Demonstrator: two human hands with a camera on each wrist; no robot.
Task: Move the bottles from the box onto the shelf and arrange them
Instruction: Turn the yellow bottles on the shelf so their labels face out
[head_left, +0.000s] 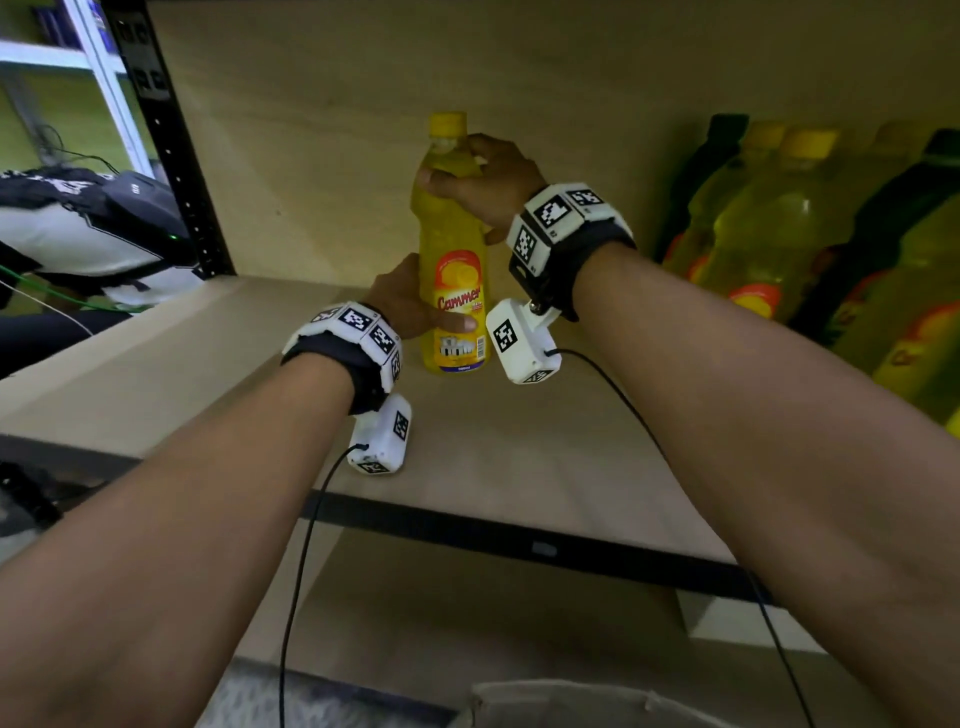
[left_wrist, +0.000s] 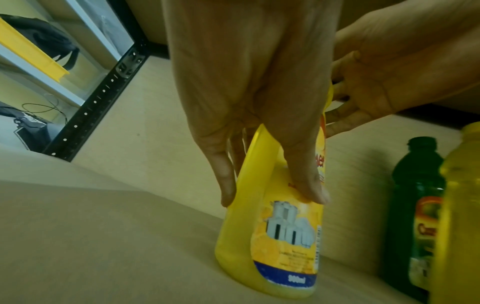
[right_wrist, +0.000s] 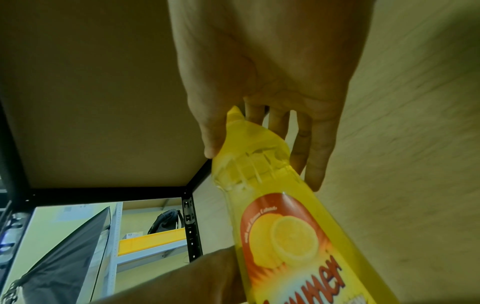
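A yellow bottle (head_left: 456, 249) stands upright on the wooden shelf (head_left: 156, 364), cap up and base on the board, its long axis vertical and its orange label turned out toward the person. The left hand (head_left: 400, 301) grasps it low, at label height, with the thumb laid across the front and the fingers round the far side. The right hand (head_left: 488, 182) grasps it high, at the shoulder just under the yellow cap, thumb in front and fingers curled behind. The head view alone shows the whole bottle with both grips at once, and a blurred row of yellow and dark bottles (head_left: 810, 260) standing well apart to the right on the same shelf. The left wrist view adds what the head view hides: the bottle's base (left_wrist: 265, 288) sits flat on the board, and a dark green bottle (left_wrist: 415, 195) stands just behind a blurred yellow one at the right edge. The right wrist view looks up along the neck (right_wrist: 249, 148), where liquid with foam fills the ribbed shoulder, the fingers (right_wrist: 314, 156) lie behind the neck, and the underside of the board above shows. Beyond the black upright post (head_left: 171, 156) a backpack (head_left: 93, 218) lies on a neighbouring rack.
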